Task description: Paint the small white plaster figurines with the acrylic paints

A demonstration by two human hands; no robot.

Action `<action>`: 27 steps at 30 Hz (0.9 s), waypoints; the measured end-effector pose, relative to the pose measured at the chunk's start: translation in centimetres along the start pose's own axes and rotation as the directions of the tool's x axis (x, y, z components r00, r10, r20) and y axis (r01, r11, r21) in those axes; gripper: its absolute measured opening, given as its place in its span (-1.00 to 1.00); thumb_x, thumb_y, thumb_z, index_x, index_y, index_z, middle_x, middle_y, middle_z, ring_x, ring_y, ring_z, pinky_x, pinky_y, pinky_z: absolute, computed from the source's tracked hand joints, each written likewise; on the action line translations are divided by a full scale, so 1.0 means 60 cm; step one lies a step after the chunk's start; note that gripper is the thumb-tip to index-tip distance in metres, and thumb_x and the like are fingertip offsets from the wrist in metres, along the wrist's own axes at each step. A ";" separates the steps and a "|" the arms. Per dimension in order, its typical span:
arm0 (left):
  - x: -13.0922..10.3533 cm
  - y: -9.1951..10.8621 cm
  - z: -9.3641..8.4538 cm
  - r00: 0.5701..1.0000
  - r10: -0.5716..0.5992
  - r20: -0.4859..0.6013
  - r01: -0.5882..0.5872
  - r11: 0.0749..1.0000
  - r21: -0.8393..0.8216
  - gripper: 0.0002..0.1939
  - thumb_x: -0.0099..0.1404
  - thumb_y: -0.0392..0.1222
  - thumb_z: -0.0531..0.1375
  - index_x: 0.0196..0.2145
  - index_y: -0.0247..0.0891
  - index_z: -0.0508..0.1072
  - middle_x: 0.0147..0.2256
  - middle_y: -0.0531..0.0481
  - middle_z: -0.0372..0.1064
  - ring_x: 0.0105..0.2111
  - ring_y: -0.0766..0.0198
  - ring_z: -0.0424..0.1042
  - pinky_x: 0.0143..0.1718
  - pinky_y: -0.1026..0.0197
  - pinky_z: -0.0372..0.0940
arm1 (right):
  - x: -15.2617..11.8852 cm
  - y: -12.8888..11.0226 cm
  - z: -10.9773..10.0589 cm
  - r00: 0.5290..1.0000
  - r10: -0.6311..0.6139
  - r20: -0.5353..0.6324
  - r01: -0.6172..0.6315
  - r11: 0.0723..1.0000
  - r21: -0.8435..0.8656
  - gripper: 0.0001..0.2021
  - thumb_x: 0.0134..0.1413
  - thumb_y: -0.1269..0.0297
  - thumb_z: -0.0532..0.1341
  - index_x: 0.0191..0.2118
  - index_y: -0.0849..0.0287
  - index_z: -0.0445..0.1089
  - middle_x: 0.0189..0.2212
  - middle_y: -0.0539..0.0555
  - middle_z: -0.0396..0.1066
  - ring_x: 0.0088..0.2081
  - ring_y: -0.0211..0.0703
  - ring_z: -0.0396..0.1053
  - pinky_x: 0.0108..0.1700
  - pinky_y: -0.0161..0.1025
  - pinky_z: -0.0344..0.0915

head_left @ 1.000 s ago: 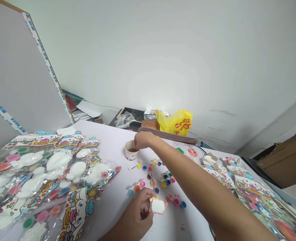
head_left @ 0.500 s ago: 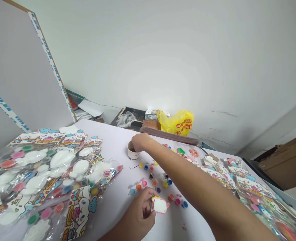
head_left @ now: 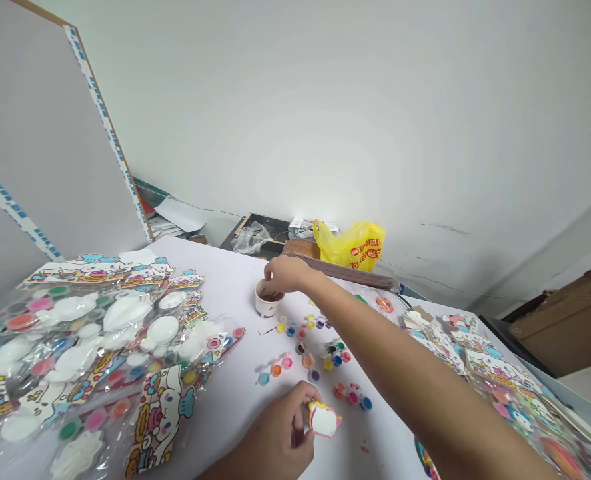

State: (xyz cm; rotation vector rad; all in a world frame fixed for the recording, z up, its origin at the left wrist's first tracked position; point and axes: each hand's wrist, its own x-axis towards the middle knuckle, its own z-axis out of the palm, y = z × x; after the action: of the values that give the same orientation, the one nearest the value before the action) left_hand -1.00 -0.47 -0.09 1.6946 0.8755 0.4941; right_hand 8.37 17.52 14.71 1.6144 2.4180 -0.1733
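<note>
My left hand [head_left: 288, 423] pinches a small white plaster figure [head_left: 323, 420] with pink and yellow paint along its edge. The figure's pale face points up, above the white tabletop. Over the mouth of a paper cup [head_left: 268, 305] with dark liquid inside, my right hand [head_left: 283, 275] points downward with its fingers pinched together. What those fingers hold, if anything, I cannot make out. Between the hands stand several joined little paint pots, among them an orange, pink and blue strip [head_left: 353, 397] and a blue, orange and pink strip [head_left: 275, 369].
Clear packs of white plaster figures and paints [head_left: 125, 327] cover the table's left side. More packs [head_left: 505, 373] lie at the right, partly behind my forearm. A yellow plastic bag [head_left: 350, 245] sits at the back by the wall. A tall panel [head_left: 50, 133] stands at left.
My right hand has risen slightly from the cup, and more of the cup's mouth shows. My left hand with the plaster figure has shifted a little right and down in view.
</note>
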 end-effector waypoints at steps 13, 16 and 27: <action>-0.004 0.000 -0.001 0.999 0.050 -0.013 -0.050 0.998 -0.043 -0.61 0.11 -0.45 0.12 -0.09 -0.21 0.36 -0.53 0.19 0.05 -0.53 0.37 0.12 -0.49 0.36 0.06 | -0.061 0.062 0.011 0.977 0.073 -0.201 -0.014 0.959 0.283 -0.76 0.24 0.19 0.19 -0.35 0.25 0.44 -0.32 0.06 0.48 -0.31 -0.19 0.41 -0.23 -0.22 0.31; -0.002 -0.007 0.002 0.998 0.063 -0.026 -0.064 0.997 -0.043 -0.62 0.11 -0.45 0.12 -0.10 -0.21 0.36 -0.54 0.20 0.05 -0.54 0.38 0.11 -0.50 0.37 0.05 | -0.075 0.066 0.011 0.969 0.107 -0.222 -0.023 0.936 0.351 -0.77 0.22 0.23 0.19 -0.40 0.24 0.43 -0.38 0.03 0.46 -0.36 -0.22 0.38 -0.31 -0.28 0.26; -0.005 -0.001 -0.001 0.999 0.051 -0.005 -0.051 0.999 -0.015 -0.60 0.14 -0.43 0.10 -0.06 -0.20 0.34 -0.52 0.18 0.09 -0.50 0.35 0.16 -0.47 0.36 0.10 | -0.071 0.077 0.065 0.924 0.288 -0.252 -0.092 0.807 0.583 -0.70 0.23 0.14 0.16 -0.43 0.25 0.37 -0.47 -0.02 0.37 -0.46 -0.27 0.30 -0.41 -0.32 0.21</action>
State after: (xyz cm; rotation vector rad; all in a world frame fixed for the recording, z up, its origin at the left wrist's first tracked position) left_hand -1.25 -0.67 -0.10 1.7058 0.8314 0.5375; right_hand 14.66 14.63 12.17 2.2989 2.5677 -0.6947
